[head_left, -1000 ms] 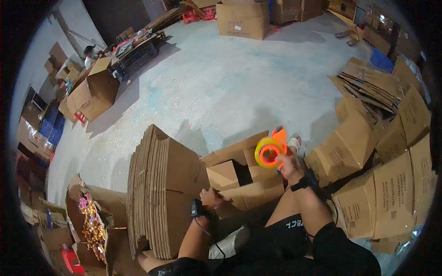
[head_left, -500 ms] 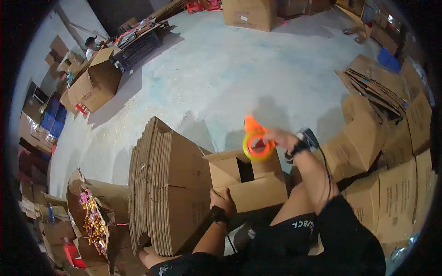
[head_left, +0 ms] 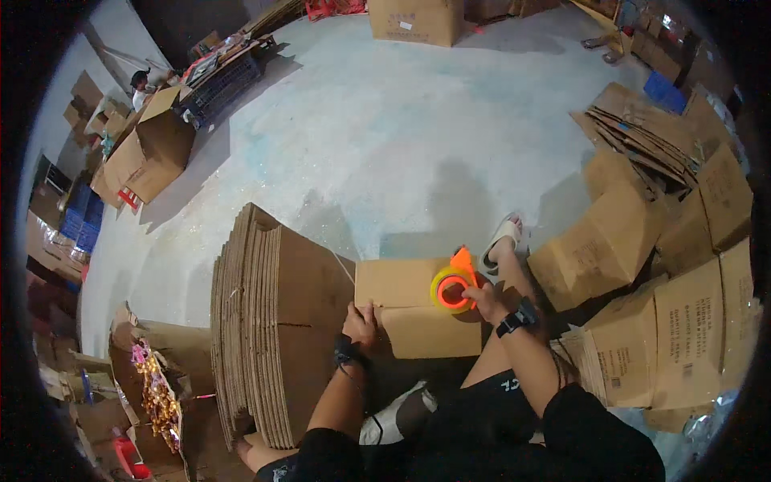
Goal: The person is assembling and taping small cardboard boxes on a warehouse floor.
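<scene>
Right hand (head_left: 487,305) gripped the tape dispenser (head_left: 454,278) toward the right of the carton's top (head_left: 434,336), seam running leftward to left hand (head_left: 361,324), pinch unclear.

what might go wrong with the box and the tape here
The top flaps of the small box might lift or shift out of line if the left hand slips from its left side.

The tape dispenser in the right hand could tilt and leave the tape crooked.

The upright stack of flattened cartons stands close beside the left forearm, so a bump might topple it.
</scene>
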Demonstrator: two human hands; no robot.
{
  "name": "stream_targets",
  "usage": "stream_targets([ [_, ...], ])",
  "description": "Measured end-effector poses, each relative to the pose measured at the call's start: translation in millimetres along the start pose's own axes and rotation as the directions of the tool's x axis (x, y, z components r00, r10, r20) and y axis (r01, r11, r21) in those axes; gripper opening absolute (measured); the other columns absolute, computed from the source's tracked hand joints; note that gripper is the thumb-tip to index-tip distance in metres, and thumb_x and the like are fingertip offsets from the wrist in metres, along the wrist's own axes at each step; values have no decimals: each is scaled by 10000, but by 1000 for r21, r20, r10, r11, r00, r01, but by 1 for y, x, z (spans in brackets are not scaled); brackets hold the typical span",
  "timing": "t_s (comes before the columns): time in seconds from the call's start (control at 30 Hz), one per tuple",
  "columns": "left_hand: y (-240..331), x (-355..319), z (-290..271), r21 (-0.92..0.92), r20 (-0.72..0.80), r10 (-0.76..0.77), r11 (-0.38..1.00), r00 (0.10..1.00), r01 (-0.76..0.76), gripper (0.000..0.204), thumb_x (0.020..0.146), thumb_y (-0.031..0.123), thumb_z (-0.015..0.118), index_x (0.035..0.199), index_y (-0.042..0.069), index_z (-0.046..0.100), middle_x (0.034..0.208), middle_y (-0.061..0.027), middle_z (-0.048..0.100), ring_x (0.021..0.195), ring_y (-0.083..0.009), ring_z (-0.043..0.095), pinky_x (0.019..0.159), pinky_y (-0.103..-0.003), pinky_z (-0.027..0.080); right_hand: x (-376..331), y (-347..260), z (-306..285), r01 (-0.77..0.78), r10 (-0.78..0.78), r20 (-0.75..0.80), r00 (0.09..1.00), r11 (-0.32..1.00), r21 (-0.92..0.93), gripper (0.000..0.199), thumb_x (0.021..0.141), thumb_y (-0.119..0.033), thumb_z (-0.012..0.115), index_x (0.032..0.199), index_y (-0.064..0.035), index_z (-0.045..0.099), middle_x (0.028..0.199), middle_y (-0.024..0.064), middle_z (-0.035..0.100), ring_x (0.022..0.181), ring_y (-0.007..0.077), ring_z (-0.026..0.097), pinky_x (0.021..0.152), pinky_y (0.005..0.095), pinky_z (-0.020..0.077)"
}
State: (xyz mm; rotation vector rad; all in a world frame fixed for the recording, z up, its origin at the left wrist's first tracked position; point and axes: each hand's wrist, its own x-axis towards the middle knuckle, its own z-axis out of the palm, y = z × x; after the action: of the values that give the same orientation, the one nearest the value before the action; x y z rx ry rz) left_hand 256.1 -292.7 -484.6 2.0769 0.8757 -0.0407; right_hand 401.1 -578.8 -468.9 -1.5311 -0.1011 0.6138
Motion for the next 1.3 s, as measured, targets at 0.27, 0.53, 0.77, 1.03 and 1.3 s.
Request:
stream_targets([
  [0.27, 13, 47, 19, 118, -111, 34, 993, 993, -21, 509, 1004, 421, 312, 1321, 70, 502, 1075, -272, 644, 983, -474, 606, 834, -519, 497, -11, 56, 0, -133, 137, -238, 962, 991, 33, 348, 824, -277, 598, 1059, -23, 624, 960, 91, 661, 869, 216, 617, 776, 356, 475],
  [0.53, 1, 66, -19, 265, 171, 25, 962, 985, -71, 557, 1000, 482, 272, 1190, 66, 590, 1112, -269, 627, 1075, -468, 559, 908, -502, 460, -68, -2, 40, -292, 284, -70, 956, 944, -153, 365, 846, -286, 594, 1080, -10, 641, 926, 47, 663, 843, 158, 607, 782, 315, 486],
  [0.77, 3, 45, -9, 188, 69, -3, 982, 998, -10, 565, 1001, 488, 276, 1261, 84, 573, 1147, -247, 624, 1080, -454, 566, 905, -501, 464, -67, -15, 35, 84, -142, -221, 965, 965, -250, 528, 740, -183, 702, 1202, -11, 512, 1103, 106, 605, 995, 204, 595, 864, 357, 475],
  [1.03, -8, 46, -5, 149, 85, 103, 982, 991, -115, 548, 975, 484, 399, 1328, 75, 494, 1119, -240, 640, 1042, -430, 598, 857, -487, 494, -87, -2, 73, 455, -382, 264, 885, 598, -659, 997, 635, -244, 797, 1498, -170, 303, 1164, 194, 506, 1072, 378, 556, 914, 445, 479],
  [1.3, -85, 55, -10, 24, 196, 236, 969, 952, -246, 618, 940, 473, 525, 1357, 32, 410, 1104, -248, 646, 1010, -398, 632, 846, -446, 506, -91, 1, 90, 516, -444, 319, 837, 448, -730, 1008, 637, -330, 820, 1489, -149, 312, 1093, 144, 480, 988, 311, 566, 828, 400, 514],
])
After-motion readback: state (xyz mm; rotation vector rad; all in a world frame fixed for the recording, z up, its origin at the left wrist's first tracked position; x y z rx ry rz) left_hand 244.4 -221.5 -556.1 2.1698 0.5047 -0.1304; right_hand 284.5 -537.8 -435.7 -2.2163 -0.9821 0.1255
